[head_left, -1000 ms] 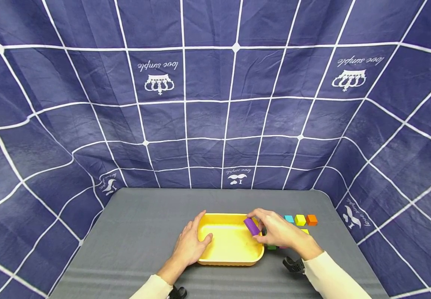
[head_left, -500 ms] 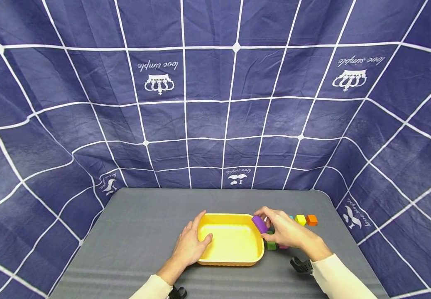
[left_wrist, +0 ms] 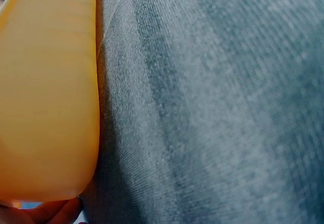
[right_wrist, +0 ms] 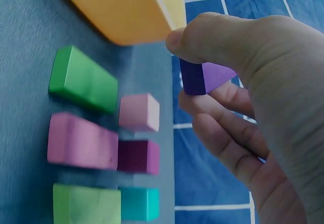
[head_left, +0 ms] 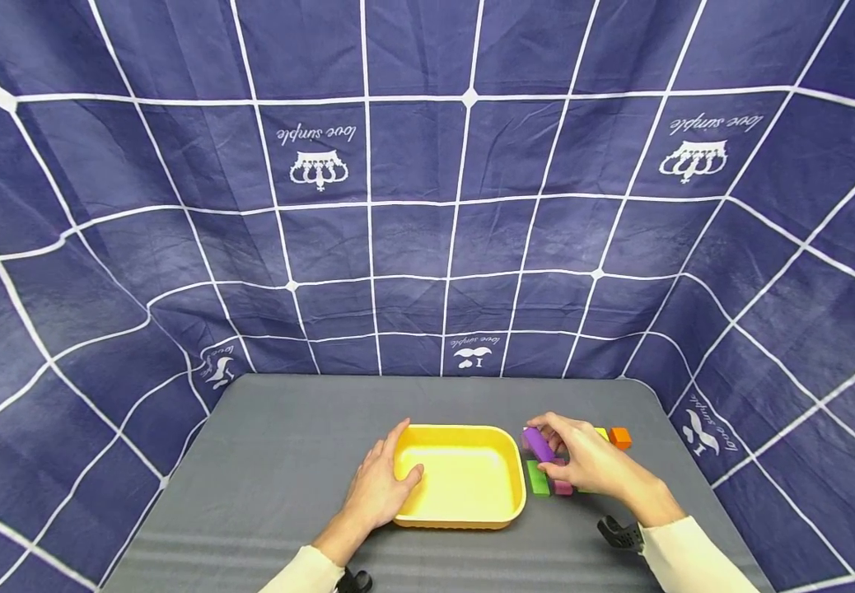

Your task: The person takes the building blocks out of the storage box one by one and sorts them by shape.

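Note:
My right hand pinches a purple block between thumb and fingers, just beyond the right side of a yellow plastic tray. The right wrist view shows that block held up off the table, its far end partly behind the thumb. My left hand holds the tray's left side, thumb over the rim and fingers along the outside. In the left wrist view, the tray's outer wall fills the left, with fingertips at its lower corner. The tray's visible inside holds nothing.
Right of the tray lie a green block, a pink block, a light green block and small cubes: light pink, magenta, teal. An orange cube sits farthest right. A blue gridded cloth encloses the grey table.
My right hand has moved right with the purple block, from over the tray's right rim to above the blocks beside it. My left hand stays on the tray.

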### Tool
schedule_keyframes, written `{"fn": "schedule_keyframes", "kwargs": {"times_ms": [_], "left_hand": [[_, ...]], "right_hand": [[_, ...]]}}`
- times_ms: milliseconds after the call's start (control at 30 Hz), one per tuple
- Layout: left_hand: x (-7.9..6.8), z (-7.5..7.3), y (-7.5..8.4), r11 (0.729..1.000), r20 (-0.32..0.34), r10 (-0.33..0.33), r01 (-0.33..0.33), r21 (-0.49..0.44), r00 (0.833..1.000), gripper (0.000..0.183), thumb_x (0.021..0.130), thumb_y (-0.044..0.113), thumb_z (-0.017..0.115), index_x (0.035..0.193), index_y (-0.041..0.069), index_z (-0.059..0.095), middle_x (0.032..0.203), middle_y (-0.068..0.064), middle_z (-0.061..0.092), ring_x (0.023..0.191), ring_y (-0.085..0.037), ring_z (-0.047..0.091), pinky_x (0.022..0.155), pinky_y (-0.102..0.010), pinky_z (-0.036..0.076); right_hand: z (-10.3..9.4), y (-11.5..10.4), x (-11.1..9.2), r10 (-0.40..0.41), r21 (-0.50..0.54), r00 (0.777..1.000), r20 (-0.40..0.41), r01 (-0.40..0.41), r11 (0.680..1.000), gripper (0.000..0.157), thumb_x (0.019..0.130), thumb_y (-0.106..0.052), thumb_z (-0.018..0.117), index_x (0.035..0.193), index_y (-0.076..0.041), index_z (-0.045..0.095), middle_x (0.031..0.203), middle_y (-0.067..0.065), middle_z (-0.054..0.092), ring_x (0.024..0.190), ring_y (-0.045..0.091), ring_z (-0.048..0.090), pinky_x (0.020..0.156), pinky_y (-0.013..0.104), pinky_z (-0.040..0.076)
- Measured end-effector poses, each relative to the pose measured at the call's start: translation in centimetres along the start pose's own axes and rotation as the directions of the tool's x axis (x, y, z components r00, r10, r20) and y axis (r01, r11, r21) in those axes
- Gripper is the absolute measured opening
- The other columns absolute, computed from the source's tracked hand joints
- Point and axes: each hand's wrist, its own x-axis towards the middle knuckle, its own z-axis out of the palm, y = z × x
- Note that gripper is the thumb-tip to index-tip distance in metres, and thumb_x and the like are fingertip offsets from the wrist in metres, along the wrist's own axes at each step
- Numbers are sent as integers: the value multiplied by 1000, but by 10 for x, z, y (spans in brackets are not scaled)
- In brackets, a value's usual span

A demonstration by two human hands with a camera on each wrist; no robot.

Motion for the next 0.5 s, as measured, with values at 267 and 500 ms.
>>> {"fn": "schedule_keyframes", "kwargs": {"times_ms": [267, 500], "left_hand": [[-2, 1, 1, 1000, 21, 0, 1, -21, 1000, 88, 101, 44, 85, 179, 30, 45, 137, -15, 73, 126, -36, 71, 107, -62, 58], [-1, -6, 2, 997, 43, 2, 1, -77, 999, 91, 101, 50, 86, 180, 30, 45, 149, -18, 70, 136, -44, 70, 110, -70, 58]], "right_hand": [[-9, 9, -22, 70, 21, 996, -50, -69, 997, 61, 85, 0, 101, 138, -5, 71, 109, 2, 79, 86, 4, 74, 72, 34, 68], [-13, 21, -35, 21, -54, 987, -160, -30, 998, 67, 77, 3, 106, 134, -5, 73, 119, 4, 74, 83, 1, 69, 68, 30, 65]]}}
